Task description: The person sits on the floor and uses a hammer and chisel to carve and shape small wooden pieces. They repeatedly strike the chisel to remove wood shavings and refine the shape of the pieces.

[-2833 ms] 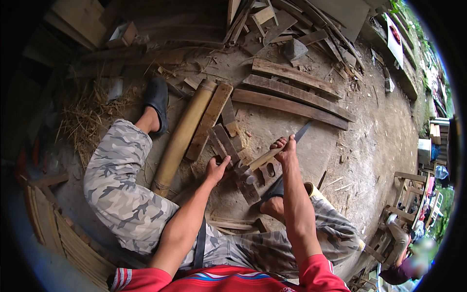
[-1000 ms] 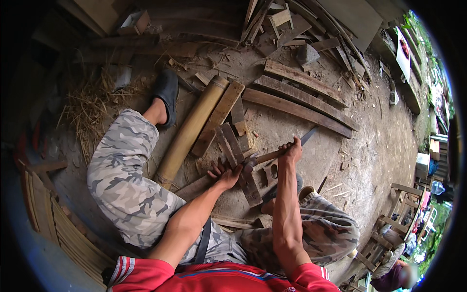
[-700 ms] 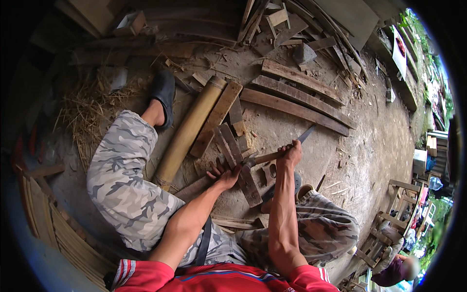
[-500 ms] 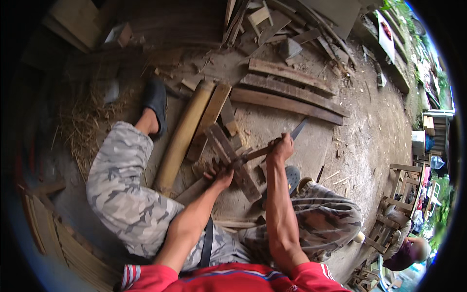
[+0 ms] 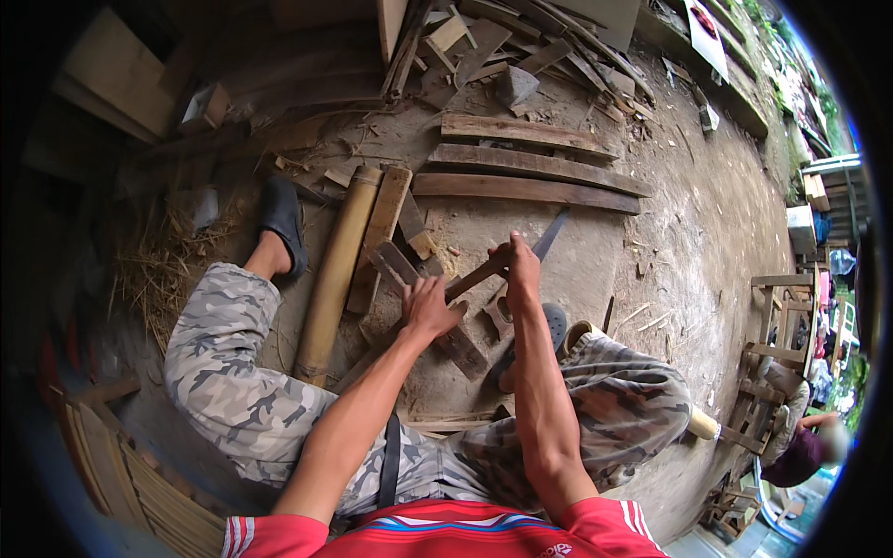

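My left hand [image 5: 431, 307] lies over the middle of a short dark wooden board [image 5: 465, 355], fingers spread across its top. My right hand [image 5: 523, 267] is closed around the far end of a narrow dark wooden strip [image 5: 481, 276]. The strip's other end meets the board beside my left hand; whether it is joined there I cannot tell. A handsaw [image 5: 553, 234] rests on the ground behind my right hand, its blade pointing away and its handle partly behind my forearm.
A thick bamboo pole [image 5: 340, 270] and a wooden beam [image 5: 381, 237] lie left of the board. Several planks [image 5: 535, 191] lie ahead, with scrap wood [image 5: 484, 56] beyond. Straw [image 5: 181, 242] lies at left. Wooden furniture [image 5: 777, 321] and another person [image 5: 800, 456] are at right.
My left hand has moved from the board's near side up onto its top. My right hand still grips the strip, now tilted more steeply. The whole view has shifted slightly.
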Demonstrator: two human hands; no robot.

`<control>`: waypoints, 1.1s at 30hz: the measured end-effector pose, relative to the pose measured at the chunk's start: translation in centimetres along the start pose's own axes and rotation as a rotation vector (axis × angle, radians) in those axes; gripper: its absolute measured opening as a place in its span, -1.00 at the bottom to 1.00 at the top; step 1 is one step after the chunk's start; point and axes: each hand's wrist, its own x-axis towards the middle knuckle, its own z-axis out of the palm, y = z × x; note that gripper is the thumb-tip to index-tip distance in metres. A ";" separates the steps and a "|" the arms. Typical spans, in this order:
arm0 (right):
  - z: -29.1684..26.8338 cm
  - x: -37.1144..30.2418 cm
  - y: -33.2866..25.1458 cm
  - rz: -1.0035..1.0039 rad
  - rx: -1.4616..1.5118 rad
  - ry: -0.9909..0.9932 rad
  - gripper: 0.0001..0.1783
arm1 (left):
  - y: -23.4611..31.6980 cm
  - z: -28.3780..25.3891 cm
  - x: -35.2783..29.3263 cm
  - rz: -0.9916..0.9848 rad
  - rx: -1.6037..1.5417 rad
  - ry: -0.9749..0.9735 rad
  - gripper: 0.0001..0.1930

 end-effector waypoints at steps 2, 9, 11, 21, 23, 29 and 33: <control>-0.6 0.5 0.1 -0.035 -0.104 -0.061 -0.47 | 0.5 0.0 0.9 -0.019 0.012 -0.125 -0.60; -3.3 3.9 -1.2 0.179 0.275 -0.473 -0.17 | -0.6 2.5 0.4 0.050 -0.169 0.112 -0.73; -4.6 6.5 -1.2 0.218 0.563 -0.317 -0.15 | -0.6 2.6 0.3 0.078 -0.205 0.161 -0.73; 1.5 4.8 -1.8 0.206 0.680 -0.800 -0.07 | -1.6 3.0 -1.0 0.164 -0.160 0.321 -0.77; -0.1 6.1 -2.1 0.168 0.680 -0.732 -0.06 | -1.7 2.4 -0.8 0.153 -0.203 0.286 -0.74; 4.2 3.1 -0.5 0.194 0.837 -0.918 -0.19 | -3.0 1.7 -1.4 0.180 -0.164 0.250 -0.71; 1.9 3.3 0.2 0.219 0.778 -0.867 -0.15 | -2.8 2.8 -2.4 0.187 -0.238 0.276 -0.71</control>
